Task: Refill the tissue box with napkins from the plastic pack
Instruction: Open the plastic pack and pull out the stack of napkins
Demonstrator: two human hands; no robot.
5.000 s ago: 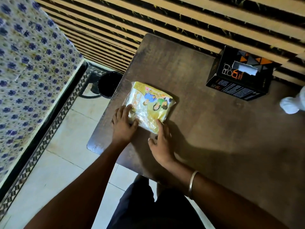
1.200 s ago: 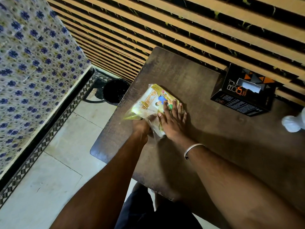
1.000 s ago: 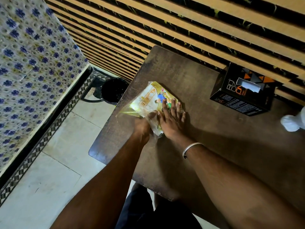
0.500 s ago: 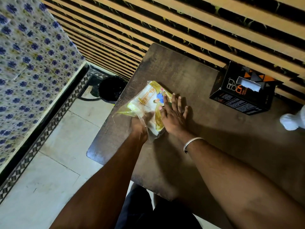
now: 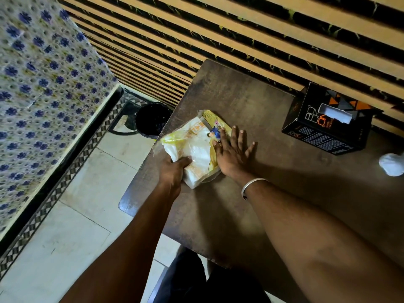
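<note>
A yellow plastic pack (image 5: pixel 204 127) of white napkins (image 5: pixel 197 159) lies near the left edge of the dark wooden table (image 5: pixel 251 189). My left hand (image 5: pixel 173 170) grips the stack of napkins at the pack's open near-left end. My right hand (image 5: pixel 232 155) lies flat with spread fingers on the pack's right side, pressing it to the table. The black tissue box (image 5: pixel 328 125) with orange triangles stands at the back right, a white tissue sticking out of its top slot, well apart from both hands.
A crumpled white tissue (image 5: pixel 391 164) lies at the table's right edge. A black bin (image 5: pixel 152 119) stands on the tiled floor left of the table. A slatted wall runs behind the table, and a blue-flowered cloth surface fills the left.
The white napkin stack has come further out of the pack's open end under my left hand. My right hand has slid toward the pack's right side and still presses it down.
</note>
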